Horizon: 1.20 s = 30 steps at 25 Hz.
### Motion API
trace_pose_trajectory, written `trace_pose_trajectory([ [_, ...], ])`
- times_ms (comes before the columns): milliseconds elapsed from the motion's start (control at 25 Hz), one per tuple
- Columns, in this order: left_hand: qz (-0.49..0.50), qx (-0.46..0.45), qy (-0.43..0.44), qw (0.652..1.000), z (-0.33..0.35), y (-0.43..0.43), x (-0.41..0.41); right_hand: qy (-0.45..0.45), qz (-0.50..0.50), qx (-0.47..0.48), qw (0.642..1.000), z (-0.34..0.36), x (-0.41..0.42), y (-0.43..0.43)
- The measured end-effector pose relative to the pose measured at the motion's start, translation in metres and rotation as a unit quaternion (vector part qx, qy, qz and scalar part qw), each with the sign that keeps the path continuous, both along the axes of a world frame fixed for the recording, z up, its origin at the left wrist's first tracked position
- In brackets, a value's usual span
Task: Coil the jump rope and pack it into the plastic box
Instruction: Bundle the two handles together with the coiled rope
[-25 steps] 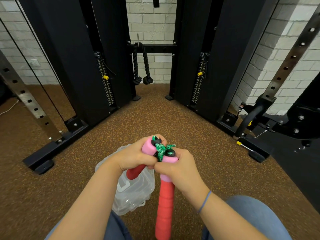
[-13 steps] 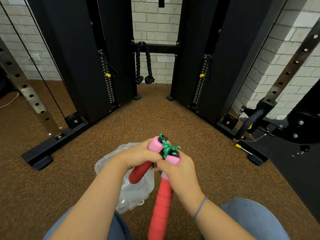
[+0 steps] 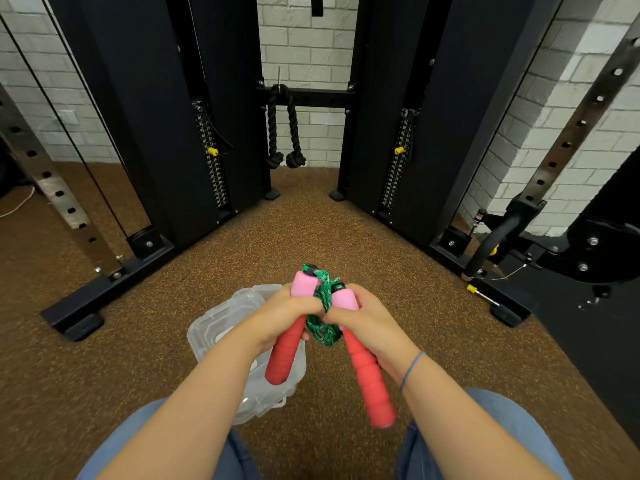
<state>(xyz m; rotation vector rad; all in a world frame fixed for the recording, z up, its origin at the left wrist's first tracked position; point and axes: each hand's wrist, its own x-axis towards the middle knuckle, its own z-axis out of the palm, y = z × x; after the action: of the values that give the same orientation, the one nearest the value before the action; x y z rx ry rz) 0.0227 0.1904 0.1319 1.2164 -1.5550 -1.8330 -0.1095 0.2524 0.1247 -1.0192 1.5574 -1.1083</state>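
Note:
The jump rope has two pink-and-red foam handles and a green braided cord [image 3: 325, 320] bunched between them. My left hand [image 3: 280, 318] grips the left handle [image 3: 284, 355], whose red end points down over the box. My right hand [image 3: 367, 323] grips the right handle [image 3: 369, 382], which slants down to the right. Both pink tops stand side by side above my fingers, with the cord wound between them and a small loop hanging below. The clear plastic box [image 3: 221, 323] lies on the floor under my left forearm, partly hidden.
Brown speckled rubber floor [image 3: 311, 230] all around. A black cable machine [image 3: 194, 133] stands ahead with a black rope attachment [image 3: 284, 133] hanging in the middle. Black frame feet [image 3: 104, 289] lie left, a black machine base [image 3: 502, 299] right. My knees in jeans are at the bottom.
The two handles have spread apart at their lower ends into a V. The right handle swung out to the right, and a loop of green cord now shows between my hands.

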Motion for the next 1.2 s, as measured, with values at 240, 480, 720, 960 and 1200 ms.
trace_pose_trajectory([
  [240,-0.009,0.008,-0.001,1.000,0.000,0.002,0.003,-0.090,-0.009,-0.019,0.996,-0.002,-0.004,-0.005],
  [480,0.042,-0.040,-0.029,0.998,-0.008,-0.001,-0.002,-0.215,-0.032,-0.031,0.976,-0.002,-0.009,-0.008],
  [720,0.057,0.019,0.046,0.997,-0.009,0.004,-0.012,-0.099,-0.051,-0.101,0.989,-0.005,-0.005,-0.003],
  [960,0.055,0.102,0.100,0.988,-0.011,0.014,-0.022,0.077,-0.054,-0.125,0.988,-0.008,-0.002,-0.002],
  [1200,0.064,0.117,0.125,0.983,-0.009,0.011,-0.022,0.107,-0.045,-0.122,0.986,-0.006,-0.005,-0.003],
])
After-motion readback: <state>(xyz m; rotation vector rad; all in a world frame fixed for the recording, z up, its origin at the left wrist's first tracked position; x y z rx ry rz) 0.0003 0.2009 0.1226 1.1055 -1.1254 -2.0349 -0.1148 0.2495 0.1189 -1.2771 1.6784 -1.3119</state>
